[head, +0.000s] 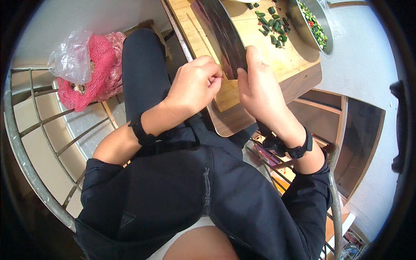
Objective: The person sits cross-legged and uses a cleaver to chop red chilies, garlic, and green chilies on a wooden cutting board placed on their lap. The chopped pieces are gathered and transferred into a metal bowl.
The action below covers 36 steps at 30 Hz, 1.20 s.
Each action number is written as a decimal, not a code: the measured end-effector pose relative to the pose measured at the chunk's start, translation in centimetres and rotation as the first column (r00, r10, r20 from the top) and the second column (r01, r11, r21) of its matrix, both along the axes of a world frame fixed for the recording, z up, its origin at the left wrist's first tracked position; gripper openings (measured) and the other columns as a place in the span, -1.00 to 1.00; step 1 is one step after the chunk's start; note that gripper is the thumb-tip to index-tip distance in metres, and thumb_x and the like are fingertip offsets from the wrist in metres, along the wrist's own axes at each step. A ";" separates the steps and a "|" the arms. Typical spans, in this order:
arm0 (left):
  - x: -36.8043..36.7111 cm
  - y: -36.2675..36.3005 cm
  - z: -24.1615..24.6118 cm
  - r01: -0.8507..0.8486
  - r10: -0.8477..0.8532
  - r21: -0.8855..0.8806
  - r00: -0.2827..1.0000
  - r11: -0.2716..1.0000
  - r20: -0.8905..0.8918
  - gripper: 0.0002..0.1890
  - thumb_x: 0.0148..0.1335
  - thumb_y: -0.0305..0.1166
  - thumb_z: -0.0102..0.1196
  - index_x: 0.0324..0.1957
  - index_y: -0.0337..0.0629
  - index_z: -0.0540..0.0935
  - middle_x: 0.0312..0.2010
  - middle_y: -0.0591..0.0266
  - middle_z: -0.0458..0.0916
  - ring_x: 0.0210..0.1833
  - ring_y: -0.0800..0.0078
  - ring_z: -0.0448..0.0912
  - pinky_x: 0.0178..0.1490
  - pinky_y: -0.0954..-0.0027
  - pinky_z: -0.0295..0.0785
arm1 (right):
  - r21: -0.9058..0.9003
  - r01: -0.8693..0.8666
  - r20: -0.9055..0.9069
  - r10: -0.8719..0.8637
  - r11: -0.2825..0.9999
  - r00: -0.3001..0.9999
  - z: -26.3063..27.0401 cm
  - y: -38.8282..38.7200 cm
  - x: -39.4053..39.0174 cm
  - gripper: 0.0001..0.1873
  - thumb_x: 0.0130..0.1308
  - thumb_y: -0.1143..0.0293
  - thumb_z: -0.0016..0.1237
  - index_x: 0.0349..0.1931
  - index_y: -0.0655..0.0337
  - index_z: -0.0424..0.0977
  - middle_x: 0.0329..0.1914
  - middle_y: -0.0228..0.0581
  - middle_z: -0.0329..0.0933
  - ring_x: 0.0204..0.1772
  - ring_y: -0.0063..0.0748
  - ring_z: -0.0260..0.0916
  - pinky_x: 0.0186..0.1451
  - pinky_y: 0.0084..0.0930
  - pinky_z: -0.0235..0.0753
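Observation:
My right hand (pixel 261 86) holds a wide cleaver (pixel 224 35), its dark broad blade slanting up to the left over a wooden cutting board (pixel 294 70). The handle is mostly hidden in my grip. Beside the blade's lower left corner is my left hand (pixel 198 84), its fingers curled and their tips pinched together near the board's edge; whether something small is between them I cannot tell. Pieces of dark green chili pepper (pixel 276 26) lie scattered on the board past the blade. A metal bowl (pixel 329 42) with chopped green and red peppers (pixel 313 24) stands at the upper right.
The board rests on a small wood-grain table (pixel 239 122). A pink mesh sack (pixel 100 65) of what looks like garlic, with a clear plastic bag (pixel 73 57) on it, stands at the left. Metal chair rails (pixel 40 198) curve around me. Part of a pale dish shows at the top.

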<state>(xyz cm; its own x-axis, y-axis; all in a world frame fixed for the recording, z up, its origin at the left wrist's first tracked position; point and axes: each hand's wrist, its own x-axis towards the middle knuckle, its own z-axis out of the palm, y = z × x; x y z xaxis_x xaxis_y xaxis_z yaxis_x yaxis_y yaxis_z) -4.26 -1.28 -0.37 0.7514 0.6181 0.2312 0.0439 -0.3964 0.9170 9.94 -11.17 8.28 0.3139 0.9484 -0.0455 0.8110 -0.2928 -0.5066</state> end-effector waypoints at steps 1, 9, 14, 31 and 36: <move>-0.1 -0.1 0.0 0.004 -0.003 -0.035 1.000 0.999 0.015 -0.93 0.13 -0.66 0.29 -0.33 -0.33 0.70 -0.38 0.18 0.62 -0.42 0.47 0.64 -0.30 0.45 0.56 | -0.010 -0.006 -0.005 0.006 1.000 1.000 0.3 -0.2 -0.2 -0.67 0.34 0.68 -0.08 0.07 0.41 0.21 -0.31 0.47 0.49 -0.17 0.60 0.48 -0.16 0.20 0.44; -1.0 0.2 0.2 0.033 -0.032 0.016 0.999 0.999 -0.021 -0.88 0.11 -0.62 0.29 -0.29 -0.30 0.65 -0.35 0.19 0.58 -0.42 0.48 0.59 -0.31 0.46 0.53 | -0.016 -0.018 0.017 0.018 1.000 1.000 0.9 -1.0 -1.3 -0.60 0.34 0.67 -0.07 0.15 0.47 0.21 -0.35 0.48 0.51 -0.20 0.59 0.51 -0.19 0.21 0.46; -0.8 0.2 0.2 0.002 -0.002 0.075 1.000 0.997 -0.007 -0.88 0.09 -0.61 0.28 -0.31 -0.28 0.64 -0.37 0.19 0.56 -0.46 0.44 0.52 -0.35 0.42 0.48 | -0.066 -0.051 0.042 0.053 0.997 0.998 0.8 -1.0 -1.2 -0.54 0.35 0.63 -0.04 0.23 0.51 0.20 -0.50 0.40 0.51 -0.32 0.53 0.54 -0.25 0.22 0.47; -0.8 0.2 -0.2 -0.016 0.016 0.071 1.000 0.997 -0.003 -0.89 0.08 -0.65 0.26 -0.32 -0.26 0.70 -0.42 0.15 0.58 -0.47 0.31 0.55 -0.36 0.35 0.47 | -0.119 -0.094 0.132 0.110 0.988 0.985 -1.1 0.1 -1.4 -0.68 0.37 0.59 -0.03 0.03 0.37 0.19 -0.53 0.31 0.52 -0.36 0.47 0.56 -0.27 0.19 0.51; -0.9 0.0 -0.5 -0.026 0.026 0.056 1.000 0.998 0.003 -0.91 0.13 -0.64 0.28 -0.31 -0.30 0.71 -0.40 0.17 0.60 -0.47 0.40 0.56 -0.36 0.39 0.47 | -0.026 0.011 0.020 -0.011 1.000 1.000 -1.5 0.4 -1.0 -0.72 0.36 0.63 -0.05 0.01 0.39 0.21 -0.44 0.38 0.52 -0.25 0.50 0.54 -0.23 0.16 0.47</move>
<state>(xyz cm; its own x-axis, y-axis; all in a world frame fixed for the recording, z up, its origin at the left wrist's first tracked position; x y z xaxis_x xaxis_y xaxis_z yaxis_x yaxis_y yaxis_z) -5.20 -1.23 -0.87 0.7347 0.6232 0.2679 0.0522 -0.4458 0.8936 8.96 -10.74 6.81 0.3252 0.9435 -0.0635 0.8174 -0.3143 -0.4827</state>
